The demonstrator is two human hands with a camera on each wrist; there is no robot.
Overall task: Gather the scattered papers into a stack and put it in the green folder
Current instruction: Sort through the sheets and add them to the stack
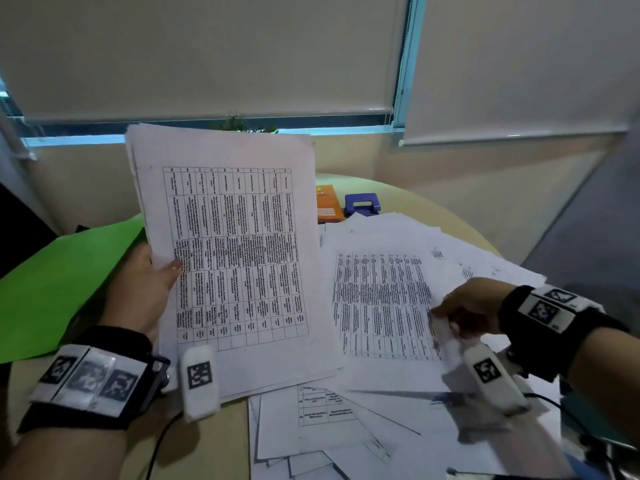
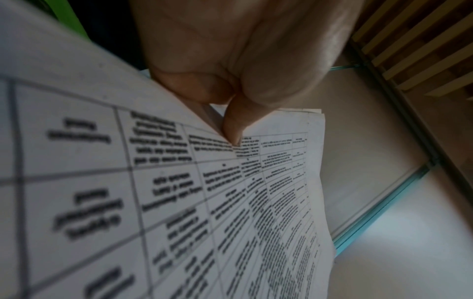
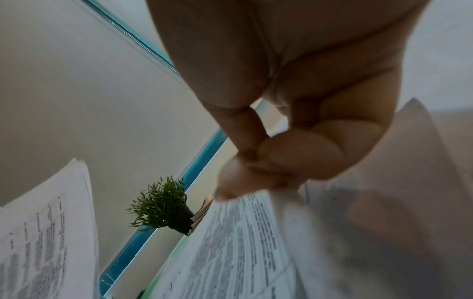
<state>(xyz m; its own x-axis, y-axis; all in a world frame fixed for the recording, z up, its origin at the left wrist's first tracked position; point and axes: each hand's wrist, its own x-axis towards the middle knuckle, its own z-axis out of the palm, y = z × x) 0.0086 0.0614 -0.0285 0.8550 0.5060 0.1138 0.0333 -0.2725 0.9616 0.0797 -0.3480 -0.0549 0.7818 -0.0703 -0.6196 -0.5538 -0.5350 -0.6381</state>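
My left hand [image 1: 152, 285] grips a stack of printed papers [image 1: 235, 258] by its left edge and holds it up, tilted, above the table. The left wrist view shows the thumb [image 2: 232, 125] pressing on the stack's top sheet [image 2: 153, 202]. The green folder [image 1: 59, 278] lies on the table to the left, partly behind that hand. Several loose papers [image 1: 381, 306] are spread over the right and front of the table. My right hand [image 1: 460, 306] pinches the right edge of a printed sheet there; its fingertips [image 3: 245, 178] meet on the sheet [image 3: 243, 242] in the right wrist view.
An orange booklet [image 1: 327, 202] and a blue hole punch [image 1: 362, 204] sit at the back of the round table [image 1: 214, 445]. A small green plant [image 3: 161, 204] stands by the window. More sheets [image 1: 329, 438] overlap at the front edge.
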